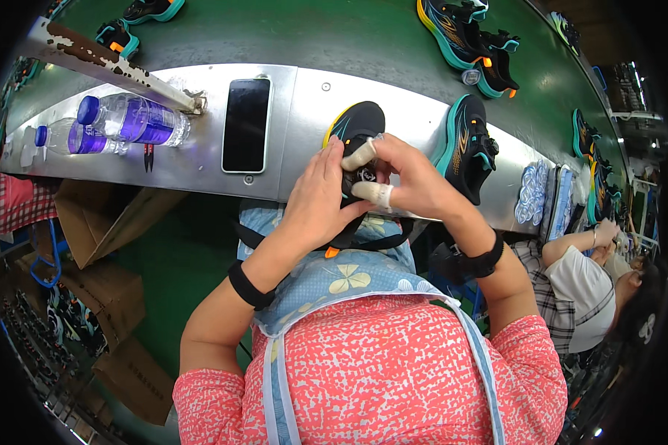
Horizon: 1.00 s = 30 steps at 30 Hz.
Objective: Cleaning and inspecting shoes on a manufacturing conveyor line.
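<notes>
Holding a black shoe (367, 117) between both hands, the person works right at the near edge of the steel ledge (315, 96), toe pointing away toward the green belt (334, 46); the left hand (315, 191) lies along the shoe's left side, fingers nearly straight and close together; the right hand (417, 179) grips from the other side, its thumb and forefinger in pale covers (372, 194), parted by a narrow gap where a small dark round piece shows, though from here I cannot tell whether they pinch it; just to the right a second shoe (465, 144) rests on the ledge, then bundled blue-and-white laces (531, 194) farther along; to the left lie a dark-screened phone (246, 126) and purple-labelled bottles (147, 122); off to the right, a co-worker (583, 297) sits at the same line
</notes>
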Available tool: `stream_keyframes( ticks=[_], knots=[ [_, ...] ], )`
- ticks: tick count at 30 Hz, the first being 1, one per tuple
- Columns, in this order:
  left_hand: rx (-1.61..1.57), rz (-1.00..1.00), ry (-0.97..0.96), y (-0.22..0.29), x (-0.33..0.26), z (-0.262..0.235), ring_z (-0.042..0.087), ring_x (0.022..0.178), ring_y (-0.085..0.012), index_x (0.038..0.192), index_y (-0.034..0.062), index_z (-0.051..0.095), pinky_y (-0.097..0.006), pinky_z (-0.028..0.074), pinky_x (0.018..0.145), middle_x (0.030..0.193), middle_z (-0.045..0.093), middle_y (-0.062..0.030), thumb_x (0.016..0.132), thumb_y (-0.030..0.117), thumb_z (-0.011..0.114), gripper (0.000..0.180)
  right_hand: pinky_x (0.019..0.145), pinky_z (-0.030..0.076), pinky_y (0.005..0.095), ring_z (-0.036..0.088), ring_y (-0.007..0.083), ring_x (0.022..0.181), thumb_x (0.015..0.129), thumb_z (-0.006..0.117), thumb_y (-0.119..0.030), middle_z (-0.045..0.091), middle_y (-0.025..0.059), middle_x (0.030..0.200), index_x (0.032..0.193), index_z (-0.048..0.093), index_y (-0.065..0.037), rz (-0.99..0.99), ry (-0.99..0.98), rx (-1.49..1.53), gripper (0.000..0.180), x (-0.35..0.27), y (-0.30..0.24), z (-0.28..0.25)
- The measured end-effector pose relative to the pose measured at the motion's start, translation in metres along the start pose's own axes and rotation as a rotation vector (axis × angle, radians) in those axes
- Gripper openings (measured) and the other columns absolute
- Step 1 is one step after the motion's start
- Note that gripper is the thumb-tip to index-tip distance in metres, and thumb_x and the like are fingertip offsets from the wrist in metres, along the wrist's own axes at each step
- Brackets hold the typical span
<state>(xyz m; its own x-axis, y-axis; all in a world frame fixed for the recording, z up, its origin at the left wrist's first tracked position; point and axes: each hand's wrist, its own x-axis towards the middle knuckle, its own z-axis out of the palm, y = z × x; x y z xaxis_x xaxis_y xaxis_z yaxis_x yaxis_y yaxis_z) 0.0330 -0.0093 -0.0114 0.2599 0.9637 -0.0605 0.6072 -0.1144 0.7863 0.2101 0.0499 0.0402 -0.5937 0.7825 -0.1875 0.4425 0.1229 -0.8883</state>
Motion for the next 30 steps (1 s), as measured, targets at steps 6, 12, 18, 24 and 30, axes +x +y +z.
stream_keyframes(
  ticks=[6, 12, 18, 24, 30],
  knots=[
    [-0.008, 0.075, -0.091, -0.008, 0.001, -0.008, 0.035, 0.133, -0.0420, 0.146, -0.0044, 0.016, -0.045, 0.034, 0.109, 0.143, 0.034, -0.0272, 0.073, 0.024, 0.081, 0.102, 0.076, 0.048, 0.0268, 0.057, 0.0138, 0.082, 0.079, 0.071, -0.006, 0.062, 0.0082, 0.099, 0.133, 0.055, -0.006, -0.101, -0.067, -0.111, 0.057, -0.016, 0.014, -0.005],
    [-0.006, 0.081, -0.084, -0.008, 0.002, -0.006, 0.034, 0.133, -0.0427, 0.143, -0.0074, 0.018, -0.045, 0.039, 0.106, 0.143, 0.033, -0.0287, 0.071, 0.018, 0.081, 0.099, 0.070, 0.050, 0.0292, 0.062, 0.0191, 0.075, 0.076, 0.075, -0.011, 0.065, 0.0098, 0.088, 0.119, 0.064, -0.004, -0.113, 0.157, -0.157, 0.046, -0.015, 0.011, 0.005],
    [-0.007, 0.040, -0.039, -0.002, 0.003, 0.000, 0.034, 0.133, -0.0421, 0.147, -0.0028, 0.015, -0.045, 0.033, 0.109, 0.144, 0.033, -0.0268, 0.073, 0.020, 0.081, 0.102, 0.064, 0.049, 0.0385, 0.061, 0.0332, 0.074, 0.070, 0.074, -0.009, 0.061, 0.0136, 0.081, 0.098, 0.063, -0.002, -0.162, 0.133, -0.498, 0.031, -0.006, -0.005, 0.001],
    [0.017, 0.035, -0.032, -0.002, 0.003, 0.002, 0.034, 0.133, -0.0420, 0.147, -0.0030, 0.015, -0.045, 0.033, 0.110, 0.146, 0.031, -0.0268, 0.072, 0.019, 0.082, 0.102, 0.063, 0.048, 0.0434, 0.061, 0.0345, 0.071, 0.072, 0.074, -0.023, 0.061, 0.0133, 0.079, 0.083, 0.060, -0.002, -0.218, 0.067, -0.602, 0.028, 0.003, -0.003, 0.000],
    [-0.049, 0.055, -0.008, -0.002, -0.002, -0.001, 0.038, 0.130, -0.0424, 0.147, -0.0035, 0.016, -0.045, 0.035, 0.107, 0.141, 0.037, -0.0272, 0.074, 0.015, 0.080, 0.099, 0.071, 0.051, 0.0339, 0.064, 0.0307, 0.079, 0.074, 0.076, -0.013, 0.064, 0.0170, 0.089, 0.101, 0.064, 0.000, 0.079, -0.005, 0.050, 0.033, -0.014, -0.002, -0.004]
  ],
)
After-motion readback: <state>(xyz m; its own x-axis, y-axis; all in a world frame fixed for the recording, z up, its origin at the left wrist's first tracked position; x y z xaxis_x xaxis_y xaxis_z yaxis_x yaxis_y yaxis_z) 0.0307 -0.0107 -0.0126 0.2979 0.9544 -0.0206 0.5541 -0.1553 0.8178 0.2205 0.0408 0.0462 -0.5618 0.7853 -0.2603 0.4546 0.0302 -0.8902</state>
